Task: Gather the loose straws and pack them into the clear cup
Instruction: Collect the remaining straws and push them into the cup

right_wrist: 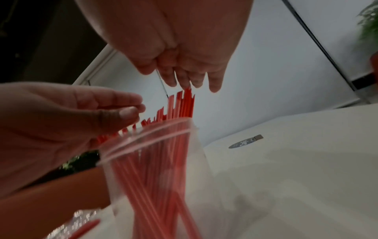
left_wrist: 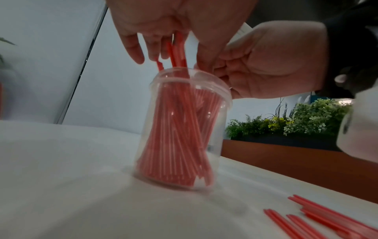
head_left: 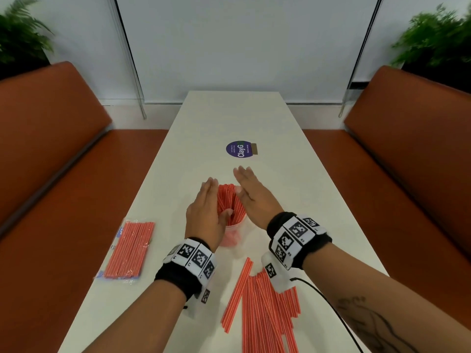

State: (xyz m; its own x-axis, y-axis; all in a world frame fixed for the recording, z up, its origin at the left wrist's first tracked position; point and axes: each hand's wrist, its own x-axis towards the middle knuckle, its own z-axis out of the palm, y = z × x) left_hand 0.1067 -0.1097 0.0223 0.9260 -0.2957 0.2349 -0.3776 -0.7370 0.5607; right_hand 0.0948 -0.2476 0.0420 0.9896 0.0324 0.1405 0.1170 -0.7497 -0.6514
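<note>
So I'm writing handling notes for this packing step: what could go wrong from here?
1. The clear cup looks tilted in the left wrist view, and neither the left hand nor the right hand holds its wall; pressing the straws in the cup could tip it.
2. The loose straws lie under the right forearm and could be swept off.

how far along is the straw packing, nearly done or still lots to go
Roughly midway, as a guess. Done: a thick bunch of red straws already stands in the clear cup. In hand: the left hand and right hand flank that bunch with straight fingers, seemingly tidying it. Left: a large loose pile lies on the table near the person. A bagged pack sits to the left, unopened as far as I can tell.
</note>
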